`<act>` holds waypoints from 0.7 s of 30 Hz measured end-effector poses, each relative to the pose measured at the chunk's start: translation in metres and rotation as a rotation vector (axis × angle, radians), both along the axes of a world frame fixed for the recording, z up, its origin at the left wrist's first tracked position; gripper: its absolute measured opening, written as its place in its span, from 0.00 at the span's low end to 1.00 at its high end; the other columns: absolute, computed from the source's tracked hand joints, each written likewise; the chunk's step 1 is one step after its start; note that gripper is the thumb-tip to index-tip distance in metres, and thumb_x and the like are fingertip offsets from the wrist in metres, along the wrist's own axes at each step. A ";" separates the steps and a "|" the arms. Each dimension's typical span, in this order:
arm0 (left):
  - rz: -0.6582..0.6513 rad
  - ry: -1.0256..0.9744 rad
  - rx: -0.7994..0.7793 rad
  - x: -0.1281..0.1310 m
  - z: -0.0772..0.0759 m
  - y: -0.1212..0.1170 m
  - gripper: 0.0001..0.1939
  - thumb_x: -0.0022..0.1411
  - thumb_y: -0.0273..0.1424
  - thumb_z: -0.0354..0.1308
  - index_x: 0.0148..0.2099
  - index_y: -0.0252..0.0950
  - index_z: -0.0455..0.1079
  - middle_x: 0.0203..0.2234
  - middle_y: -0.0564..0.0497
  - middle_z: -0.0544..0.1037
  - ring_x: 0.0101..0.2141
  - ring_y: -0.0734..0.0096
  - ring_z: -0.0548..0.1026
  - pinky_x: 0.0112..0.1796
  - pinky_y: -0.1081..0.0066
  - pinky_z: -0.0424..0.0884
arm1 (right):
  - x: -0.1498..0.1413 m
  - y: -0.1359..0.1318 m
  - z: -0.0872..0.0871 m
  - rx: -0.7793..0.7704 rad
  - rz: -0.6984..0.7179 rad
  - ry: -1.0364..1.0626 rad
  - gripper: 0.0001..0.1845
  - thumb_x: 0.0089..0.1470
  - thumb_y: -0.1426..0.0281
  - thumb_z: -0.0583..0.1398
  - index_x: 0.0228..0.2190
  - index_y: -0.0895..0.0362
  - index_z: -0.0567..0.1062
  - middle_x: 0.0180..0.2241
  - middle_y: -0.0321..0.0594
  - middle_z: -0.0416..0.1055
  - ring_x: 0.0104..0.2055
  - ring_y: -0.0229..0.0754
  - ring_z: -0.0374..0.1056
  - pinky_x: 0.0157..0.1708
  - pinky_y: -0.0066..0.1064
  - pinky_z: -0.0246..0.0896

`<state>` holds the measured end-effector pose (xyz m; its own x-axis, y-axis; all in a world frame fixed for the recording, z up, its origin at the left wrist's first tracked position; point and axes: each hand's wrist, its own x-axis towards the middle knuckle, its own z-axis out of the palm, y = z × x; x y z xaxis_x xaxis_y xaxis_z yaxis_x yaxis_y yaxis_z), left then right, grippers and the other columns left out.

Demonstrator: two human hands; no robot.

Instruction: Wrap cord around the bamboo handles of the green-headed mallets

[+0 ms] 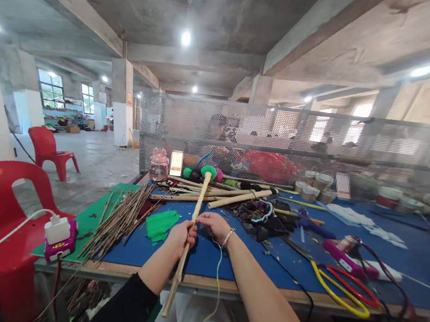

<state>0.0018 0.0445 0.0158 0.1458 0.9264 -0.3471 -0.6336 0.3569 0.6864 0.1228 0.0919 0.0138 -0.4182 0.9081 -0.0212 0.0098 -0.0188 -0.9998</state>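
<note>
Left hand (185, 234) grips a stick (201, 197) — right hand's (213, 225) fingers pinch its middle — above a blue table (202, 260).

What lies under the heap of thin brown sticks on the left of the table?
The thin sticks lie partly over a green surface and partly over a blue one. Anything beneath their dense middle is covered.
</note>
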 end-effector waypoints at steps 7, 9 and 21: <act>-0.070 -0.062 -0.017 -0.004 0.002 0.001 0.07 0.58 0.23 0.45 0.27 0.30 0.58 0.15 0.58 0.59 0.10 0.91 0.52 0.09 0.89 0.47 | 0.007 0.001 -0.002 -0.016 0.066 -0.018 0.11 0.36 0.66 0.62 0.20 0.61 0.68 0.08 0.23 0.49 0.09 0.24 0.38 0.09 0.22 0.27; -0.078 -0.059 -0.026 -0.005 0.002 0.000 0.07 0.57 0.22 0.45 0.27 0.30 0.58 0.14 0.59 0.57 0.09 0.92 0.51 0.09 0.89 0.47 | 0.008 0.001 -0.003 0.001 0.115 -0.013 0.12 0.38 0.65 0.62 0.21 0.62 0.69 0.07 0.23 0.49 0.09 0.24 0.38 0.09 0.22 0.27; -0.035 -0.059 -0.033 -0.001 0.009 -0.007 0.07 0.60 0.23 0.45 0.33 0.27 0.63 0.17 0.51 0.69 0.15 0.82 0.69 0.18 0.84 0.68 | 0.011 0.005 -0.002 -0.090 0.261 -0.047 0.15 0.40 0.66 0.62 0.31 0.60 0.68 0.10 0.22 0.48 0.09 0.24 0.37 0.09 0.21 0.26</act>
